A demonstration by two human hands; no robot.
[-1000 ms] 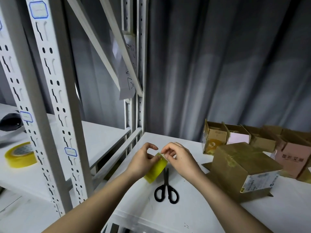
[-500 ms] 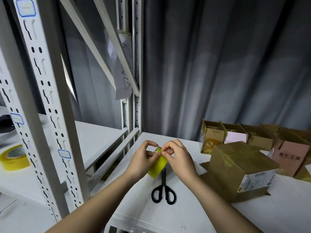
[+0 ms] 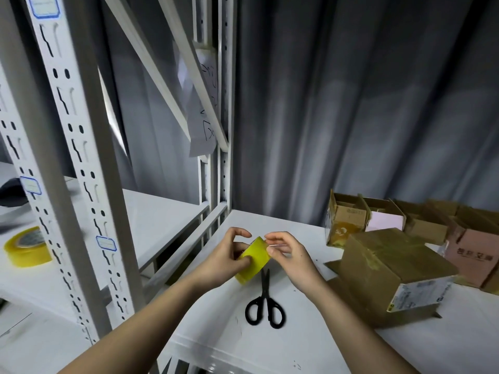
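At the far left, a spare roll of yellowish tape (image 3: 27, 247) lies flat on a white shelf (image 3: 162, 220). Just to its right, a pale metal shelving upright (image 3: 81, 157) with rows of slots rises through the frame. Further right, a sheet of paper (image 3: 204, 117) with dark handwriting hangs from the rack's diagonal braces.

Your two forearms reach in from the lower edge and meet over the near left part of the white bench (image 3: 297, 346). Your left hand (image 3: 229, 257) grips a yellow tape roll (image 3: 253, 260), with the fingers curled round it and the thumb pressed on its outer face. The roll is held above the bench, tilted, between both hands. Black scissors (image 3: 264, 303) lie closed on the bench just below the roll, with the handles toward you and the blades pointing away. Your right hand (image 3: 286, 255) pinches at the roll's upper right edge with thumb and forefinger, the other fingers loosely curled. You cannot tell whether a tape end is lifted.

To the right, a closed brown carton (image 3: 391, 271) with a printed label on its near end rests on the bench. Behind it stands a row of small open cardboard boxes (image 3: 348, 220), and a pink box (image 3: 469, 255) sits at the far right. A grey curtain (image 3: 351, 103) hangs behind everything.
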